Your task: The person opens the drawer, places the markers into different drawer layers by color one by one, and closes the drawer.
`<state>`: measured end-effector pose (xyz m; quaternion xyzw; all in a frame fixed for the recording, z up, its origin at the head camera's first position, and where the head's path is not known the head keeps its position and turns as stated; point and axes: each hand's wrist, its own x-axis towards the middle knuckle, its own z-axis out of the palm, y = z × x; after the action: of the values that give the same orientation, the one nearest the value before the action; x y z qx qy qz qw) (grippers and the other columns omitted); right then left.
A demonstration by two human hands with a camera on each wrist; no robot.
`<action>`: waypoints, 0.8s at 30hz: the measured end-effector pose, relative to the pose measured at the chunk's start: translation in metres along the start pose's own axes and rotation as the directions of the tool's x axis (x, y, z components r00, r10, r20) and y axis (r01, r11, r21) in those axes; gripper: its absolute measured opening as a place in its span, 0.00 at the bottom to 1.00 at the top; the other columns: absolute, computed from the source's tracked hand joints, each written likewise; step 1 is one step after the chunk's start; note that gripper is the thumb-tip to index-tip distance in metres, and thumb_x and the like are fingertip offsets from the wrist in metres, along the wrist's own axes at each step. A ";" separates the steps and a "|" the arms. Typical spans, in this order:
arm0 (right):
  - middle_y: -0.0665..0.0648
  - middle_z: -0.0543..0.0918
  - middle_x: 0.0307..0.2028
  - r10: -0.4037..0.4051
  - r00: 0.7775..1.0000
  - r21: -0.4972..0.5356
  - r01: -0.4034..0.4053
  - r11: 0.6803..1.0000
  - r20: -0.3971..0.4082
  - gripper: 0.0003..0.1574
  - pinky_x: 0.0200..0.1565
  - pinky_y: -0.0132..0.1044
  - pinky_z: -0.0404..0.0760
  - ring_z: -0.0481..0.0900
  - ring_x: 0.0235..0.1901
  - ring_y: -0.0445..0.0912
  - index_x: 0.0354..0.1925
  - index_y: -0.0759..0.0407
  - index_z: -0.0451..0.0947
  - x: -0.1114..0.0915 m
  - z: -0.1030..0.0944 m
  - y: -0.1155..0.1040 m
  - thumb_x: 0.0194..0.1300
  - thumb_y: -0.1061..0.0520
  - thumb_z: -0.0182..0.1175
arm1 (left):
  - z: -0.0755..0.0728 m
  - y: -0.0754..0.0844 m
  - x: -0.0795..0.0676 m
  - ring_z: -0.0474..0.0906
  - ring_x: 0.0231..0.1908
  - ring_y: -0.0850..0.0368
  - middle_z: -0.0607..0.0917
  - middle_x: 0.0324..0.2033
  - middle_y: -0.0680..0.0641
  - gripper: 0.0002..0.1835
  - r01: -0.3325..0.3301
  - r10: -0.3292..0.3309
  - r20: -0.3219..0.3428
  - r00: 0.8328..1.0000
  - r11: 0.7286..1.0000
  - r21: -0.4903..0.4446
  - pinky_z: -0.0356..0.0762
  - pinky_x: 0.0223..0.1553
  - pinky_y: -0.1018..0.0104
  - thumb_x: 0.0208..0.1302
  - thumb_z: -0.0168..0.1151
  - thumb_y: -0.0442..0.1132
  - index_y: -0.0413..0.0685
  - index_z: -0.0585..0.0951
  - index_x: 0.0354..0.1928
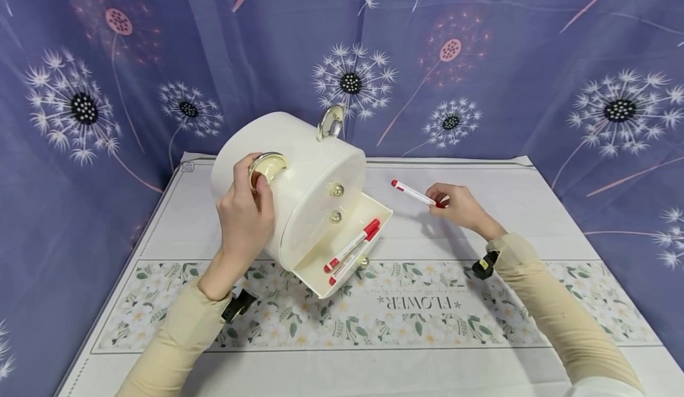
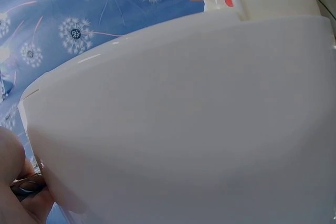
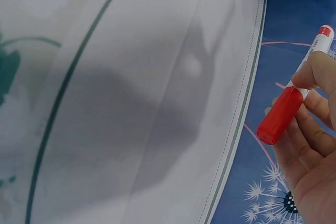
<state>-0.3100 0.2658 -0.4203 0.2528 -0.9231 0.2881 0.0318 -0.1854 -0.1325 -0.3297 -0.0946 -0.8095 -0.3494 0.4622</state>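
Observation:
My left hand [image 1: 246,210] grips one gold handle [image 1: 269,164] of a white rounded storage box [image 1: 299,148], which stands tilted. Its lowest drawer [image 1: 310,275] is pulled out, and two red-capped white markers [image 1: 352,245] lie inside. Over the table to the right of the box, my right hand [image 1: 454,204] pinches another white marker [image 1: 411,192] near its red cap. The right wrist view shows that cap [image 3: 281,116] beside the thumb, the other fingers loosely bent below. In the left wrist view the box wall [image 2: 184,114] fills most of the picture.
A second gold handle [image 1: 331,121] stands up on the box's far side. Two gold knobs [image 1: 336,190] sit on its front, above the pulled-out drawer. The table's white cloth [image 1: 427,243] bears a flower-printed band. A blue dandelion-print curtain [image 1: 288,41] hangs behind.

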 end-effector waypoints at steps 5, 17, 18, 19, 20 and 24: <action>0.52 0.81 0.26 -0.036 0.999 -0.017 0.035 0.999 -0.029 0.13 0.32 0.34 0.81 0.77 0.28 0.42 0.35 0.56 0.78 -0.001 0.001 -0.003 0.48 0.66 0.63 | 0.000 0.000 -0.001 0.79 0.27 0.43 0.83 0.38 0.35 0.17 0.004 -0.004 0.001 1.000 1.000 0.003 0.74 0.23 0.51 0.64 0.47 0.33 0.40 0.69 0.55; 0.53 0.83 0.31 -0.166 0.982 -0.020 0.165 0.986 -0.089 0.15 0.35 0.38 0.83 0.79 0.31 0.44 0.40 0.57 0.80 -0.002 -0.001 -0.012 0.50 0.67 0.62 | 0.000 0.000 0.000 0.79 0.27 0.43 0.83 0.39 0.35 0.17 -0.002 0.002 0.005 1.000 1.000 0.000 0.74 0.23 0.51 0.64 0.47 0.34 0.41 0.69 0.55; 0.53 0.83 0.32 -0.183 0.980 -0.030 0.181 0.983 -0.083 0.15 0.35 0.38 0.82 0.79 0.32 0.43 0.40 0.57 0.80 -0.003 -0.001 -0.014 0.51 0.66 0.62 | 0.001 0.000 0.000 0.79 0.27 0.43 0.83 0.38 0.35 0.17 0.000 0.000 0.002 1.000 1.000 -0.004 0.74 0.23 0.50 0.64 0.47 0.34 0.41 0.69 0.55; 0.53 0.83 0.32 -0.198 0.977 -0.039 0.195 0.980 -0.076 0.15 0.35 0.37 0.82 0.79 0.32 0.43 0.41 0.57 0.80 -0.003 -0.001 -0.016 0.52 0.65 0.62 | 0.001 0.000 0.000 0.79 0.27 0.43 0.83 0.38 0.35 0.17 0.000 0.000 0.002 1.000 1.000 -0.005 0.74 0.23 0.51 0.64 0.47 0.34 0.41 0.69 0.55; 0.53 0.82 0.33 -0.211 0.975 -0.044 0.209 0.977 -0.069 0.15 0.35 0.36 0.82 0.79 0.32 0.43 0.41 0.57 0.80 -0.003 -0.001 -0.018 0.53 0.65 0.61 | 0.000 0.000 0.000 0.79 0.27 0.43 0.83 0.38 0.35 0.17 0.000 0.000 0.002 1.000 1.000 -0.004 0.74 0.23 0.51 0.64 0.47 0.34 0.41 0.69 0.55; 0.52 0.83 0.35 -0.240 0.969 -0.060 0.236 0.970 -0.062 0.14 0.36 0.35 0.81 0.78 0.33 0.40 0.42 0.56 0.79 -0.003 0.000 -0.022 0.55 0.64 0.61 | 0.001 0.000 0.000 0.78 0.26 0.43 0.83 0.38 0.35 0.17 -0.001 0.001 -0.001 1.000 1.000 -0.003 0.74 0.23 0.51 0.64 0.47 0.34 0.41 0.69 0.55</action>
<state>-0.2967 0.2516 -0.4095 0.3506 -0.8916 0.2668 0.1045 -0.1860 -0.1319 -0.3293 -0.0957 -0.8086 -0.3505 0.4628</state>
